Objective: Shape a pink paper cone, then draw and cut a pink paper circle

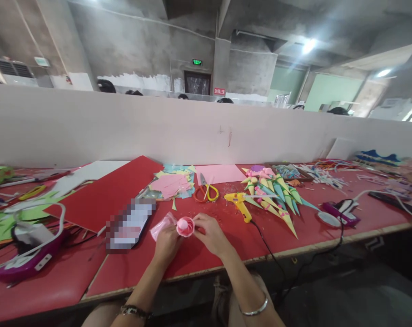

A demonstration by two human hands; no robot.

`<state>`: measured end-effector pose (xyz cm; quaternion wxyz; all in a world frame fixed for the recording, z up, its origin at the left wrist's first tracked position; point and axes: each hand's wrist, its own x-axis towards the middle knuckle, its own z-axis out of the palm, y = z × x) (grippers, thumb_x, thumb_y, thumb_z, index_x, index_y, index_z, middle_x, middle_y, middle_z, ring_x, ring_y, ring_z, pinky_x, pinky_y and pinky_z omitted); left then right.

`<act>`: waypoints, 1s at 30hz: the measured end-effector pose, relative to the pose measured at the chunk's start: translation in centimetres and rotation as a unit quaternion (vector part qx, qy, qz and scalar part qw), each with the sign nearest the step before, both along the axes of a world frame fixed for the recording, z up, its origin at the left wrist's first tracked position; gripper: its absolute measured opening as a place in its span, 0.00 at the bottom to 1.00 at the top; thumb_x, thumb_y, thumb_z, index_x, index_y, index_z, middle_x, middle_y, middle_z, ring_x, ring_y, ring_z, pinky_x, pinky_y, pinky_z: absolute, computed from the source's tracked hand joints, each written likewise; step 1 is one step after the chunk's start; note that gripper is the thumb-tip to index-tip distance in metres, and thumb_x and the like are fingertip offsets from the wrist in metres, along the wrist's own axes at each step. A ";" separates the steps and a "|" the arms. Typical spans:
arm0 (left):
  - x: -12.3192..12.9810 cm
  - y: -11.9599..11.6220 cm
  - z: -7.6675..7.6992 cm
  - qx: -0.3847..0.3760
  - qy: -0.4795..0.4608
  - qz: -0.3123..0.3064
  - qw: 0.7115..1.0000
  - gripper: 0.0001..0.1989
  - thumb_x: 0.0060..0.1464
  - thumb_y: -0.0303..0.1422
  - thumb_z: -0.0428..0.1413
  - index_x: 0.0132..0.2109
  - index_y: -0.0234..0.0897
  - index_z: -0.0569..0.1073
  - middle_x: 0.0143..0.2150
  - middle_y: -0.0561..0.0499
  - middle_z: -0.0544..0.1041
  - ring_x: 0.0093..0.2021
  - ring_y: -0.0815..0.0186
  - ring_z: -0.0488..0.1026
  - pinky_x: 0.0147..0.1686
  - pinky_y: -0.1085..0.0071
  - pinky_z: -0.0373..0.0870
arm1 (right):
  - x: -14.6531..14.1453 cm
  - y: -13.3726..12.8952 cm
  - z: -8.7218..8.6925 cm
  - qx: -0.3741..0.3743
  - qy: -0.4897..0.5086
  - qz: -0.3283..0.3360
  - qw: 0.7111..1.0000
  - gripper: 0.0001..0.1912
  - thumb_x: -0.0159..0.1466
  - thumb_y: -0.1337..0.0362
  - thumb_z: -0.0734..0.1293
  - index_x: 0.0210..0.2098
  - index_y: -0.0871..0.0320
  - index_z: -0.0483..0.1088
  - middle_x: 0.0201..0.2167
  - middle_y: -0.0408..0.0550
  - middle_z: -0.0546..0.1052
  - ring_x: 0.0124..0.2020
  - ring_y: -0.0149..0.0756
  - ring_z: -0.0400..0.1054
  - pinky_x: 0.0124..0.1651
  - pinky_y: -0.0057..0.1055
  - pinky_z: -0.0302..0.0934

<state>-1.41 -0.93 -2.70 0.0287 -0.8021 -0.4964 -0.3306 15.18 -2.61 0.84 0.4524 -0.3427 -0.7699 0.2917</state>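
A pink rolled piece, like a paper flower with a pale centre (185,226), is held above the front of the red table. My left hand (167,243) is closed around its left side. On the opposite side, the fingers of my right hand (210,234) pinch its rim. A pink see-through plastic packet (162,225) lies beside my left hand, partly covered by it. Beyond my hands are scissors (206,192) with red and yellow handles. To the right rests a yellow glue gun (240,206), next to a pile of yellow and teal paper cones (280,195) with pink trim.
A phone (137,222) lies left of my hands, near a red sheet (115,193). Coloured paper scraps (173,184) are behind. Purple power strips (345,213) with cables stand on both sides. A white partition (141,131) rises at the back; a blurred person's arm (410,175) shows far right.
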 end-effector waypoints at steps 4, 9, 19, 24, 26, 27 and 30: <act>-0.1 0.2 0.1 -0.016 0.011 -0.003 1.000 0.14 0.51 0.34 0.47 0.23 0.38 0.73 0.19 0.49 0.73 0.21 0.66 0.68 0.23 0.72 0.59 | -0.4 0.6 -0.8 -0.035 0.065 -0.003 0.997 0.06 0.57 0.64 0.66 0.33 0.59 0.73 0.30 0.46 0.70 0.32 0.32 0.65 0.36 0.26 0.60; 0.1 0.2 0.5 -0.042 0.038 -0.024 0.998 0.19 0.52 0.37 0.44 0.18 0.38 0.69 0.19 0.49 0.74 0.21 0.65 0.69 0.23 0.72 0.59 | -0.9 0.9 -1.9 -0.065 0.121 -0.013 0.990 0.08 0.55 0.62 0.67 0.31 0.60 0.73 0.28 0.45 0.69 0.30 0.31 0.65 0.34 0.26 0.60; 1.2 -0.5 1.2 -0.113 0.081 -0.049 0.989 0.18 0.54 0.36 0.44 0.21 0.37 0.70 0.20 0.51 0.75 0.22 0.67 0.69 0.22 0.73 0.53 | 5.1 -3.9 -2.2 -0.167 0.102 -0.078 0.977 0.08 0.53 0.62 0.68 0.29 0.60 0.75 0.26 0.46 0.75 0.28 0.33 0.66 0.31 0.26 0.58; 1.3 -0.8 1.3 -0.105 0.084 -0.064 0.989 0.20 0.57 0.37 0.41 0.21 0.38 0.68 0.20 0.52 0.74 0.22 0.68 0.69 0.24 0.74 0.55 | 9.9 -7.4 -3.2 -0.229 0.180 -0.045 0.956 0.08 0.51 0.60 0.70 0.24 0.59 0.74 0.21 0.46 0.72 0.23 0.31 0.64 0.26 0.25 0.58; 1.3 -0.9 1.3 -0.100 0.085 -0.065 0.989 0.21 0.57 0.36 0.41 0.20 0.38 0.68 0.19 0.52 0.73 0.21 0.68 0.68 0.24 0.74 0.55 | 12.3 -8.2 -3.8 -0.208 0.274 -0.112 0.932 0.09 0.49 0.58 0.71 0.21 0.58 0.72 0.19 0.46 0.72 0.22 0.31 0.64 0.25 0.26 0.58; 1.3 -0.9 1.2 -0.098 0.088 -0.064 0.989 0.21 0.57 0.36 0.41 0.20 0.38 0.68 0.19 0.52 0.73 0.21 0.68 0.68 0.24 0.74 0.55 | 13.6 -8.3 -3.9 -0.187 0.308 -0.157 0.920 0.10 0.48 0.58 0.72 0.20 0.58 0.71 0.19 0.46 0.71 0.20 0.30 0.62 0.23 0.26 0.58; 1.4 -0.9 1.1 -0.092 0.107 -0.059 0.988 0.20 0.58 0.34 0.41 0.21 0.38 0.68 0.19 0.52 0.73 0.21 0.67 0.68 0.24 0.73 0.54 | 17.8 -7.2 -3.6 -0.144 0.361 -0.276 0.879 0.12 0.45 0.56 0.73 0.24 0.58 0.73 0.23 0.49 0.73 0.21 0.30 0.62 0.24 0.27 0.60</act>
